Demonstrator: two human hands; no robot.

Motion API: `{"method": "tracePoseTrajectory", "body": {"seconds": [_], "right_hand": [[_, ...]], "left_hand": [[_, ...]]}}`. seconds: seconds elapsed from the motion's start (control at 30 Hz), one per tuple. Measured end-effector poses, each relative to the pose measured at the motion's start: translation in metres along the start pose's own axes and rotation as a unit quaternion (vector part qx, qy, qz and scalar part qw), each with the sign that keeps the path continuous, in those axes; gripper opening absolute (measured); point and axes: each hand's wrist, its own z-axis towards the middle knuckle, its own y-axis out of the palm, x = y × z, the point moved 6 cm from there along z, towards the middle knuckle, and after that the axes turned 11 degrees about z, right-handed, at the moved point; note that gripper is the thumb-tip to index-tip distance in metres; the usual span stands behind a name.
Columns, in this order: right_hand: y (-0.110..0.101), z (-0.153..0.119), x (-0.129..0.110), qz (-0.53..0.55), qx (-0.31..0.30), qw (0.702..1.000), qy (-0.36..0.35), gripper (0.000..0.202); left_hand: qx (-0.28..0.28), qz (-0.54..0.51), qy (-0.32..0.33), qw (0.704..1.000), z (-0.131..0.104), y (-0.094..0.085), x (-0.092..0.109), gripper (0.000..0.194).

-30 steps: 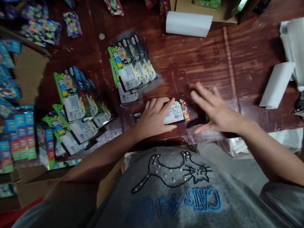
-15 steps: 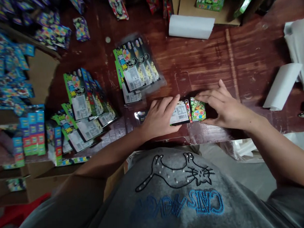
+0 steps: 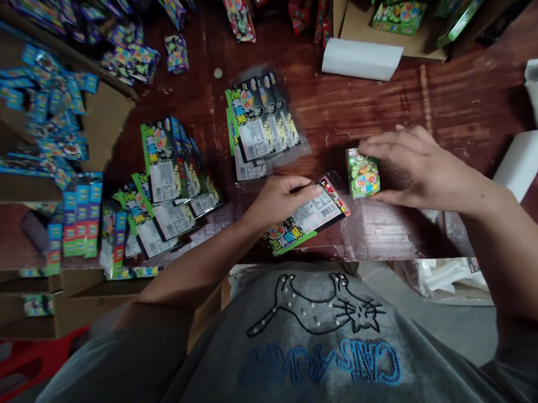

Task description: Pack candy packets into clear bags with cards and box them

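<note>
My left hand [image 3: 283, 200] grips a black card package [image 3: 320, 207] with a white label, a green edge and a red box end at its right. The package lies tilted near the table's front edge, with clear film around it. To its right my right hand [image 3: 409, 167] has thumb and fingers around the right side of a small green box [image 3: 364, 173]. A gap separates the box from the package.
Black card packages [image 3: 162, 181] lie stacked at the left, more [image 3: 264, 125] at the centre. Cartons hold blue packets [image 3: 49, 109] and green boxes [image 3: 398, 17]. A white paper roll [image 3: 361, 58] lies behind. Purple packets [image 3: 177, 53] are at the back left.
The black package has turned and moved away from the green box, its printed end now uncovered by my left hand. The view has shifted slightly, so the surroundings appear further right.
</note>
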Motion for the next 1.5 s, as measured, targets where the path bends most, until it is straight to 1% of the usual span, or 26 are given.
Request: {"method": "tracePoseTrajectory", "body": {"seconds": [0.1,0.2,0.27,0.33,0.4,0.47,0.5,0.53,0.63,0.77,0.87,0.97,1.07,1.17,1.23,1.3,1.37,1.4,1.43,1.5], "right_hand": [[0.006,0.016,-0.004,-0.054,-0.032,0.998,-0.013,0.071],[0.015,0.023,-0.006,-0.041,-0.094,0.995,-0.013,0.064],[0.022,0.024,-0.006,-0.020,-0.140,0.990,-0.011,0.064],[0.025,0.026,-0.005,-0.001,-0.181,0.983,-0.016,0.065],[0.026,0.032,-0.004,0.015,-0.207,0.978,-0.023,0.066],[0.023,0.043,-0.003,0.020,-0.216,0.976,-0.024,0.066],[0.020,0.050,-0.002,0.018,-0.213,0.977,-0.022,0.066],[0.017,0.056,-0.002,0.014,-0.206,0.978,-0.018,0.064],[0.011,0.069,-0.004,0.005,-0.194,0.981,-0.014,0.060],[0.010,0.069,-0.008,0.001,-0.209,0.978,-0.014,0.066],[0.018,0.066,-0.008,0.014,-0.237,0.971,-0.018,0.070],[0.026,0.066,-0.007,0.025,-0.254,0.967,-0.020,0.071],[0.023,0.072,-0.007,0.039,-0.235,0.971,-0.013,0.074],[0.011,0.083,-0.013,0.062,-0.193,0.979,0.003,0.076],[0.005,0.092,-0.018,0.078,-0.130,0.988,0.040,0.070],[0.004,0.096,-0.020,0.102,-0.032,0.990,0.092,0.051],[0.013,0.092,-0.018,0.134,0.059,0.979,0.139,0.037],[0.021,0.088,-0.016,0.148,0.091,0.972,0.157,0.034],[0.029,0.084,-0.013,0.161,0.108,0.966,0.169,0.033],[0.046,0.076,-0.006,0.176,0.122,0.958,0.189,0.032]], "left_hand": [[-0.002,-0.084,-0.051,0.995,-0.001,0.008,-0.008,0.042],[-0.001,-0.152,-0.084,0.985,-0.002,0.014,-0.019,0.044],[0.011,-0.181,-0.090,0.979,-0.003,0.012,-0.025,0.045],[0.025,-0.187,-0.084,0.979,-0.005,0.006,-0.027,0.044],[0.008,-0.179,-0.070,0.981,-0.007,0.004,-0.024,0.041],[-0.030,-0.172,-0.047,0.984,-0.008,0.005,-0.017,0.038],[-0.040,-0.172,-0.036,0.984,-0.008,0.006,-0.014,0.036],[-0.040,-0.176,-0.029,0.983,-0.008,0.006,-0.012,0.035],[-0.006,-0.213,-0.038,0.976,-0.006,0.004,-0.014,0.036],[0.026,-0.245,-0.023,0.969,-0.005,0.001,-0.017,0.039],[0.007,-0.253,-0.027,0.967,-0.006,0.003,-0.021,0.038],[-0.013,-0.289,-0.045,0.956,-0.006,0.008,-0.027,0.038],[0.005,-0.341,-0.051,0.939,-0.004,0.008,-0.030,0.042],[0.061,-0.373,-0.030,0.926,-0.003,0.000,-0.027,0.045],[0.099,-0.381,-0.012,0.919,-0.003,-0.006,-0.023,0.044],[0.121,-0.389,-0.003,0.913,-0.005,-0.008,-0.022,0.043],[0.134,-0.393,-0.005,0.910,-0.009,-0.005,-0.027,0.044],[0.138,-0.389,-0.009,0.911,-0.012,-0.003,-0.031,0.045],[0.139,-0.382,-0.015,0.914,-0.016,0.000,-0.036,0.046],[0.132,-0.354,-0.019,0.926,-0.025,0.005,-0.045,0.047]]}}
